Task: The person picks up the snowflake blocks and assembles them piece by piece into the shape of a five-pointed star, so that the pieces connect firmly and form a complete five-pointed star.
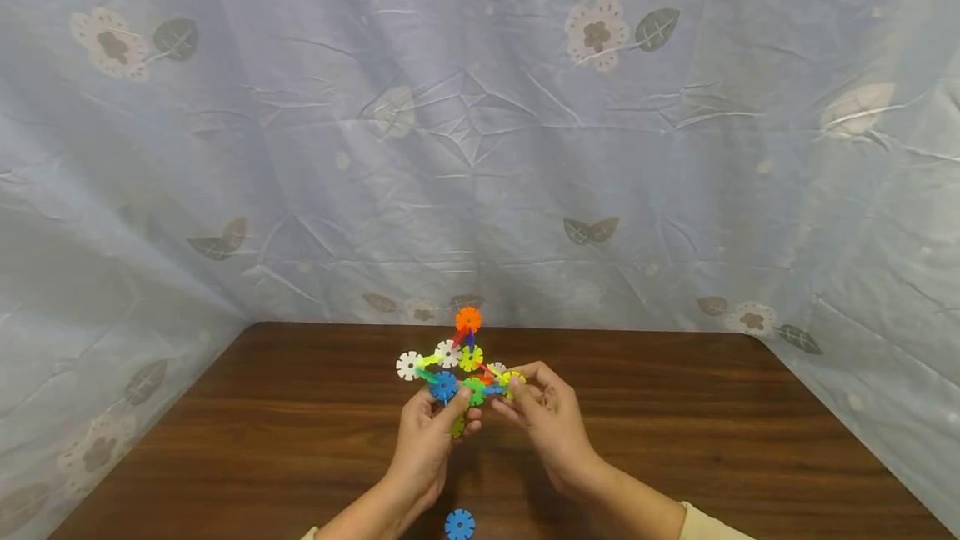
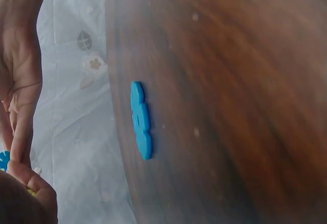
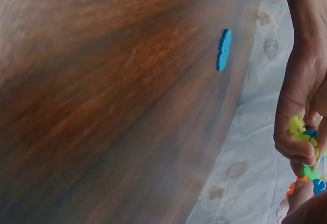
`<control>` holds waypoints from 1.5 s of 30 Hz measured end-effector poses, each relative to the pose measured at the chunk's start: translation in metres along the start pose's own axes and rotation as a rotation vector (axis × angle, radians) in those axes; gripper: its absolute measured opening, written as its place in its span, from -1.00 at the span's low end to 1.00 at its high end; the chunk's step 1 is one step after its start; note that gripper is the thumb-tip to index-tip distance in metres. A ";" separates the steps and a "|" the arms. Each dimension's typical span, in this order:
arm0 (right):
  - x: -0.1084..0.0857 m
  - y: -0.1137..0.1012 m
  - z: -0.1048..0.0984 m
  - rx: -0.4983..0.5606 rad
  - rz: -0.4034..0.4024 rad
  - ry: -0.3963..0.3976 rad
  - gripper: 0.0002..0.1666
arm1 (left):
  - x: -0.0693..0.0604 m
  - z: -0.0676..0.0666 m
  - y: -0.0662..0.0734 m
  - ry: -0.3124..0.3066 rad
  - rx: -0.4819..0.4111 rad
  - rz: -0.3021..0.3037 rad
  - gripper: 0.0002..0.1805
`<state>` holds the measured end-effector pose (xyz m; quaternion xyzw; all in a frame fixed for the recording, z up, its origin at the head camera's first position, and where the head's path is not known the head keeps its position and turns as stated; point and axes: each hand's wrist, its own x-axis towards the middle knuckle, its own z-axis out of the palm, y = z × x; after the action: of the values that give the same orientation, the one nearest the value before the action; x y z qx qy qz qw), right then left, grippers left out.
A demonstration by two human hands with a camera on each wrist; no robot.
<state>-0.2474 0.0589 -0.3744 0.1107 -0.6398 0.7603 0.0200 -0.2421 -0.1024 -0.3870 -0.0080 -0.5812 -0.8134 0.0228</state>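
Both hands hold up a star-like build of linked notched plastic discs above the table. In the head view an orange disc [image 1: 468, 320] tops it, and a white disc [image 1: 409, 366] sticks out at the left. My left hand [image 1: 429, 440] grips the lower left part, thumb beside a blue disc [image 1: 443, 386] and a green disc [image 1: 474, 391]. My right hand [image 1: 553, 419] pinches a yellow disc [image 1: 512, 384] at the right end between thumb and fingers. In the right wrist view, fingers partly hide the yellow piece [image 3: 296, 128].
One loose blue disc [image 1: 460, 525] lies flat on the dark wooden table [image 1: 300, 432] near the front edge, below the hands. A pale patterned curtain [image 1: 480, 190] hangs behind the table and along both sides.
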 end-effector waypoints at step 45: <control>0.004 -0.005 -0.032 -0.267 -0.266 -0.294 -0.57 | 0.004 -0.010 0.018 -0.062 0.073 -0.022 -0.77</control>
<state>-0.2551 0.0911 -0.3734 0.3000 -0.7103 0.6354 0.0411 -0.2454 -0.1175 -0.3735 -0.0259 -0.6111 -0.7911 -0.0040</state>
